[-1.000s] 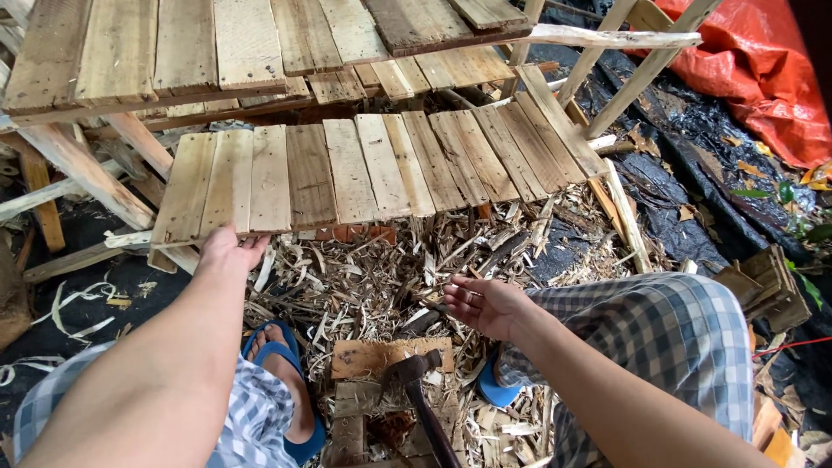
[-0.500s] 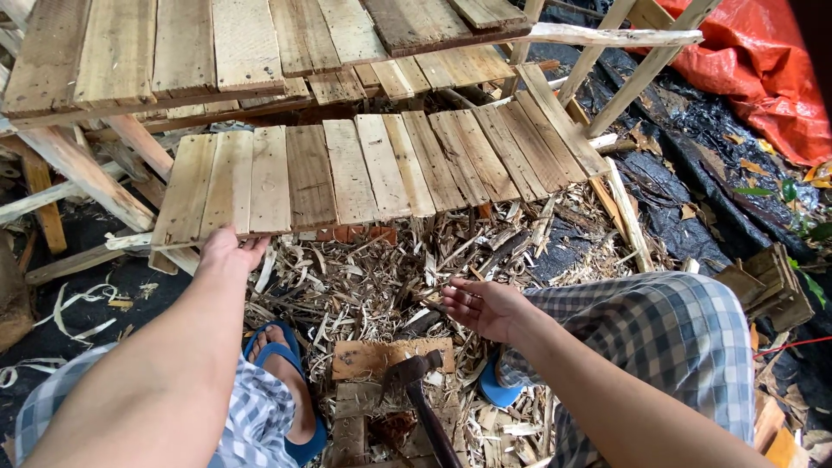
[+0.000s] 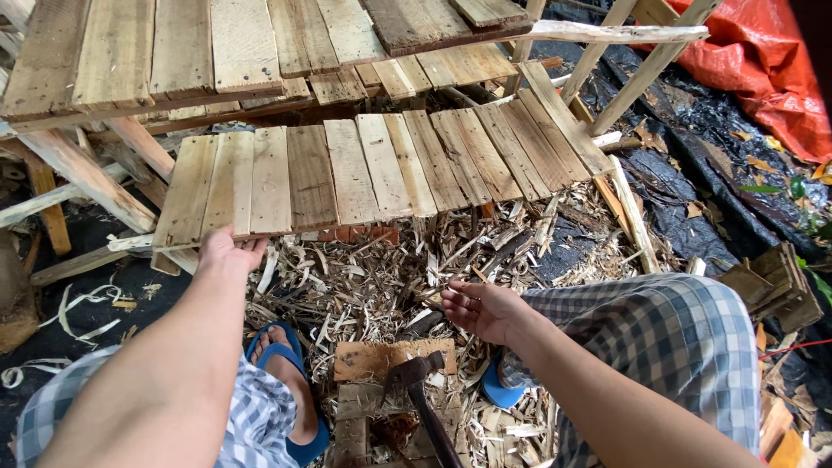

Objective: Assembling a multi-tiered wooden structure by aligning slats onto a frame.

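My left hand (image 3: 227, 252) grips the near edge of a row of weathered wooden planks (image 3: 364, 169), at its left end, fingers curled over a board. My right hand (image 3: 478, 310) hovers open, palm up, above a heap of wood shavings (image 3: 390, 277), touching nothing. Below it a hammer (image 3: 418, 381) rests with its head on a small wooden block (image 3: 381, 357), its dark handle running toward me. My knees in checked shorts frame the spot, and a foot in a blue sandal (image 3: 282, 368) sits at the left.
A second, higher stack of planks (image 3: 243, 43) lies behind the first. Pale timber struts (image 3: 607, 52) lean at the upper right beside an orange tarp (image 3: 763, 69) and black sheeting (image 3: 693, 165). Wood scraps (image 3: 771, 286) sit at the right.
My right hand has drifted slightly lower and left over the shavings. My left hand stays on the plank edge.
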